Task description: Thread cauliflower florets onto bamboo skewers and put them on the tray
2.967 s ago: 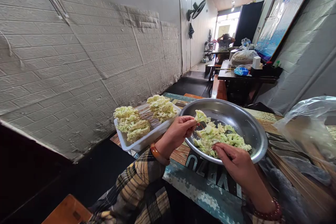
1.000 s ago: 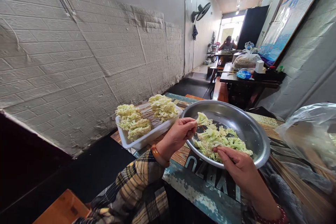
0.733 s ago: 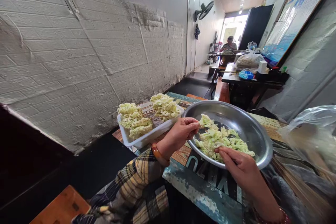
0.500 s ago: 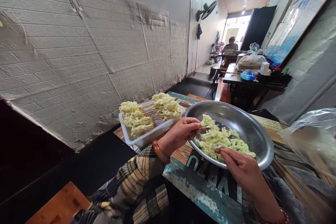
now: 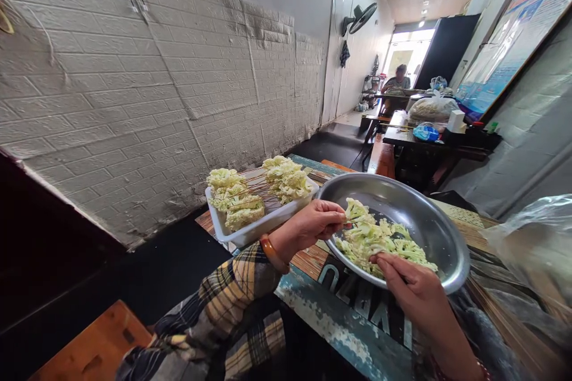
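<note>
At the steel bowl's (image 5: 420,208) nine o'clock rim, the left hand (image 5: 313,226) pinches a cauliflower floret (image 5: 356,209); at six o'clock the right hand (image 5: 413,289) curls onto the loose florets (image 5: 393,247), grip unclear, likely picking one out, which needs a clean pinch

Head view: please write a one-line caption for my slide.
Left hand pinches a cauliflower floret over a steel bowl while right hand touches the pieces.
</note>
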{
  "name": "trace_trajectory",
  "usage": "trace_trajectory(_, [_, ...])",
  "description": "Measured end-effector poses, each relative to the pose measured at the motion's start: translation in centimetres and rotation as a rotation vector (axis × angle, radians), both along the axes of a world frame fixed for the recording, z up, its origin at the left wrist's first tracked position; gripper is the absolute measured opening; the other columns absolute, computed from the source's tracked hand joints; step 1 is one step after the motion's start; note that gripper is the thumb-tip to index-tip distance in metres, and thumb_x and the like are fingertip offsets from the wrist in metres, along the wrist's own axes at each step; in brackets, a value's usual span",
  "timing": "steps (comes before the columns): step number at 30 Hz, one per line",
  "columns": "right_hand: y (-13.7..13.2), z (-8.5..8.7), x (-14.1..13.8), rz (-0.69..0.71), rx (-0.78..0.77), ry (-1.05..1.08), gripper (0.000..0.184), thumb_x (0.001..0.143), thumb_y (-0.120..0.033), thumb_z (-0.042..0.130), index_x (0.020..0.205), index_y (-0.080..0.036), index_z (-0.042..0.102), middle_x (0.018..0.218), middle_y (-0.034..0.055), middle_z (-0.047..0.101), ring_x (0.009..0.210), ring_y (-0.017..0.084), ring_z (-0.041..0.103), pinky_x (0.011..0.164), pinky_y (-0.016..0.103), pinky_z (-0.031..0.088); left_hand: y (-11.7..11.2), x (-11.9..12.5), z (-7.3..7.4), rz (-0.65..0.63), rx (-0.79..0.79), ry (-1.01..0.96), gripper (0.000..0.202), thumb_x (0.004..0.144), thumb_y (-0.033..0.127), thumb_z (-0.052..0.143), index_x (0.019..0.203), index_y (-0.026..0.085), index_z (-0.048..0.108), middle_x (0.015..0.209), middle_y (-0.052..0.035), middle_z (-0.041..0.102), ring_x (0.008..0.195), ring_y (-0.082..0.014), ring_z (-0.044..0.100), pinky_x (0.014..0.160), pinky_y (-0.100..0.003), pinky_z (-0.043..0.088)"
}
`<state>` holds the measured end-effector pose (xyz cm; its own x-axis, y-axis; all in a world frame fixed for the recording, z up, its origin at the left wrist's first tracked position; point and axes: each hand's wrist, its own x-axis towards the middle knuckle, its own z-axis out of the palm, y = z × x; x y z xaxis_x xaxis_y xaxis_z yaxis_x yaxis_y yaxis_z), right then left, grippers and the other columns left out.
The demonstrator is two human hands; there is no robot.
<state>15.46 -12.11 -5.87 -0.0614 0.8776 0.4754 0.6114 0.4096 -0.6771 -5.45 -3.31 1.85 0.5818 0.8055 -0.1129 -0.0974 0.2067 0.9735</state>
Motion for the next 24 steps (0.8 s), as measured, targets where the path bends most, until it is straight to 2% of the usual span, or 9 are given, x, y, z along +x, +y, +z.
trace_trajectory(7, [-0.2, 1.0, -0.3, -0.018, -0.034, 0.0, 0.034, 0.093, -0.042, 0.048, 0.086, -0.022, 0.075, 0.092, 0.0063, 0.079, 0.083, 0.022, 0.074, 0.073, 0.028, 0.057, 0.1, 0.4, -0.2, 0.018, 0.015, 0.038, 0.028, 0.065, 0.038, 0.073, 0.062, 0.013, 0.06, 0.049, 0.0055, 0.044, 0.042, -0.003, 0.028, 0.043, -0.022, 0.009])
trace_trajectory(13, [-0.1, 1.3, -0.7, -0.028, -0.07, 0.06, 0.034, 0.095, -0.042, 0.045, 0.086, -0.022, 0.071, 0.077, 0.0033, 0.074, 0.071, 0.019, 0.071, 0.068, 0.026, 0.055, 0.1, 1.0, -0.4, 0.265, 0.141, -0.029, 0.029, 0.073, 0.039, 0.071, 0.086, 0.013, 0.07, 0.072, -0.0013, 0.058, 0.06, -0.0078, 0.048, 0.051, -0.02, 0.03])
trace_trajectory(17, [0.0, 1.2, -0.9, -0.021, -0.04, 0.057, 0.034, 0.095, -0.041, 0.044, 0.086, -0.021, 0.07, 0.079, 0.0044, 0.074, 0.078, 0.02, 0.071, 0.071, 0.028, 0.054, -0.1, 2.0, -0.8, 0.294, 0.214, -0.05, 0.031, 0.076, 0.044, 0.069, 0.081, 0.013, 0.07, 0.077, -0.0033, 0.06, 0.069, -0.011, 0.052, 0.06, -0.022, 0.037])
trace_trajectory(24, [0.0, 1.4, -1.0, -0.028, -0.007, 0.046, 0.033, 0.095, -0.039, 0.045, 0.086, -0.021, 0.071, 0.087, 0.0061, 0.078, 0.08, 0.022, 0.073, 0.071, 0.029, 0.055, -0.2, 3.9, -1.6, 0.304, 0.158, -0.123, 0.032, 0.07, 0.044, 0.074, 0.073, 0.012, 0.067, 0.07, -0.0012, 0.059, 0.065, -0.01, 0.049, 0.061, -0.022, 0.035])
